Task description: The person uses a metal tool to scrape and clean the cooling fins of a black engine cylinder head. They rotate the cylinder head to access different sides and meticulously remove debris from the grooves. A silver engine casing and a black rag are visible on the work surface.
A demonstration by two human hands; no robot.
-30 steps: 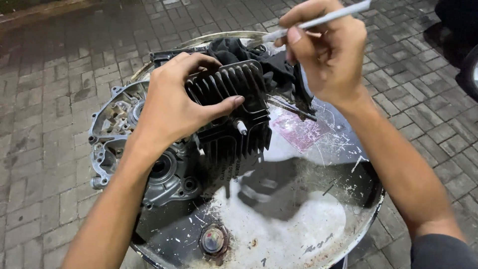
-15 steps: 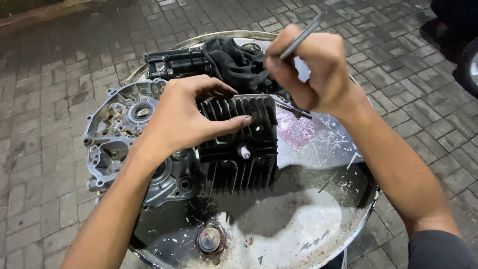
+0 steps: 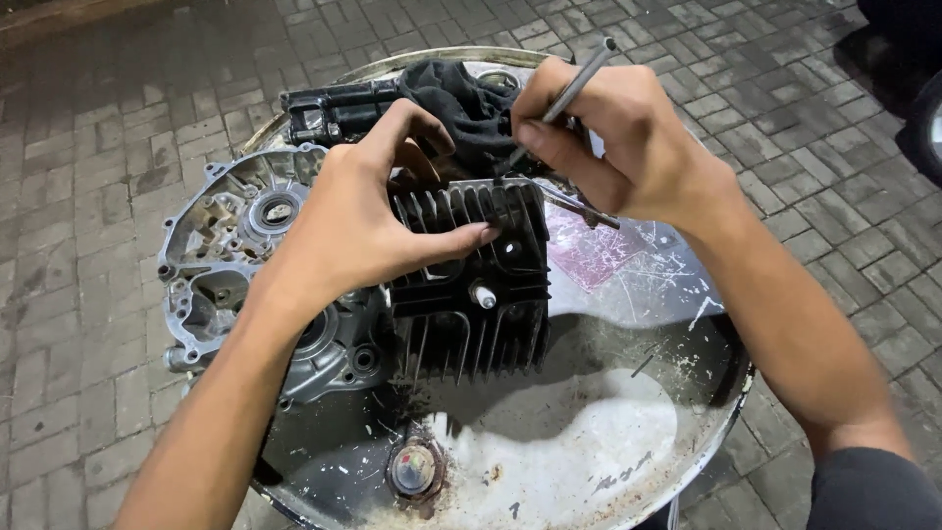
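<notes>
Right now everything hangs on the finned cylinder (image 3: 476,285), a black block lying on a drum top (image 3: 608,442) with its fins running away from the person. The left hand (image 3: 358,221) lies flat over the cylinder's near-left face, fingers spread and curled over the top edge, thumb stretched across the fins — it steadies the block but closes round nothing.

The right hand (image 3: 618,137) is just beyond the cylinder's far-right corner, fingers pinched tight on a thin metal rod (image 3: 569,93). The rod's long axis slants — upper end up and to the right of the cylinder, lower tip down and left toward the top fins. Whether the tip touches the fins cannot be told; the fingers hide it.

Left of the cylinder, touching it, sits a grey crankcase (image 3: 245,255). Beyond the cylinder lies a dark rag (image 3: 466,108), bunched beside a black bracket (image 3: 334,108).
</notes>
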